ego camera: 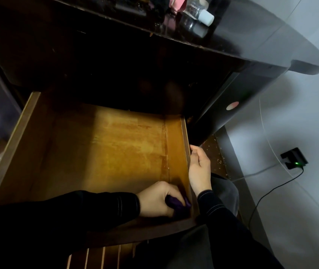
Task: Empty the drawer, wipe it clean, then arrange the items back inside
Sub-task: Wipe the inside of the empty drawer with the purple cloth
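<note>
1. Wiping is the step in hand, by my judgement: the drawer (pixel 100 152) stands pulled out and bare of contents, so the emptying looks done.
2. The left hand (pixel 158 199) is curled tight around a bunched dark purple cloth (pixel 176 203), pressing it into the near right corner of the drawer floor.
3. The right hand (pixel 199 167) rests with loosely bent fingers against the outside of the drawer's right wall, grasping nothing that I can see; it seems to steady the drawer.
4. Putting the items back is not yet begun. A clear bottle (pixel 199 11) with a white cap lies on the dark glossy surface (pixel 251 35) above; whether it came from the drawer cannot be told.
5. The drawer is flat, thin-walled wood, amber-brown, its floor mottled and streaky with a worn sheen. The cloth looks soft and crumpled.
</note>
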`<state>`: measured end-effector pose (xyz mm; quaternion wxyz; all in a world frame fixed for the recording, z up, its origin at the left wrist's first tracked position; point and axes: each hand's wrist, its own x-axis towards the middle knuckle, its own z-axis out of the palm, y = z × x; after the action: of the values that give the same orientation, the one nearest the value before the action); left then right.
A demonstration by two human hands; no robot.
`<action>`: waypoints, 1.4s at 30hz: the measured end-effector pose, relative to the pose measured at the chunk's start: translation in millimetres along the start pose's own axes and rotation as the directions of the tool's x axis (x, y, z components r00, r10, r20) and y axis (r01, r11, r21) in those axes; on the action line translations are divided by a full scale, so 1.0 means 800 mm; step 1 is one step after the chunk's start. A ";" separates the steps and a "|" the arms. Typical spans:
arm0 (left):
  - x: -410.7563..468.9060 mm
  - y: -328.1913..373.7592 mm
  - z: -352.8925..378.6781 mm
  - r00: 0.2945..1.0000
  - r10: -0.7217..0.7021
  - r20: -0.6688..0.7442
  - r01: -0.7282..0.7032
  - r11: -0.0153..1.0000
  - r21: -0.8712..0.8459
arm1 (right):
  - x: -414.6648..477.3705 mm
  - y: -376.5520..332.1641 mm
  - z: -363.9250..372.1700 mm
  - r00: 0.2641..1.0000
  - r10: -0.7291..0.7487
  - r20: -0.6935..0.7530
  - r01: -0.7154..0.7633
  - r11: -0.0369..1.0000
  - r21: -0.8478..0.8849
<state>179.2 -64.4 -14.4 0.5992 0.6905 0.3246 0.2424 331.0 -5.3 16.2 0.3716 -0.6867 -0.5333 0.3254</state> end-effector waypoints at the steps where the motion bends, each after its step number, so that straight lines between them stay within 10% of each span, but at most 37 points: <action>1: 0.000 -0.002 0.002 1.000 0.011 -0.012 -0.011 1.000 0.013 | 0.000 0.000 0.000 1.000 0.001 -0.001 -0.001 1.000 0.000; 6: 0.006 -0.023 -0.007 0.999 0.038 -0.015 -0.026 0.868 0.496 | 0.000 -0.001 -0.001 1.000 0.006 0.007 -0.006 1.000 0.011; 10: 0.032 -0.038 -0.044 0.996 0.090 0.001 -0.048 0.523 0.851 | 0.001 -0.001 -0.001 1.000 0.013 0.018 -0.013 0.999 0.036; 19: 0.111 -0.041 -0.127 0.938 0.049 -0.344 0.302 0.371 0.878 | 0.004 0.003 0.000 1.000 0.023 0.018 -0.024 0.998 0.061; 28: 0.021 -0.036 -0.009 0.963 0.002 0.269 -0.256 0.311 0.915 | 0.013 0.007 -0.011 1.000 -0.005 -0.021 0.005 1.000 0.002; 42: 0.094 -0.027 -0.109 0.975 -0.069 -0.210 0.220 0.388 0.895 | 0.008 0.001 0.002 1.000 -0.006 -0.008 0.006 1.000 0.011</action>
<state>162.9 51.1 -25.6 0.1189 0.8556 0.5035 0.0196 331.6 1.1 14.4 0.3787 -0.6843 -0.5320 0.3245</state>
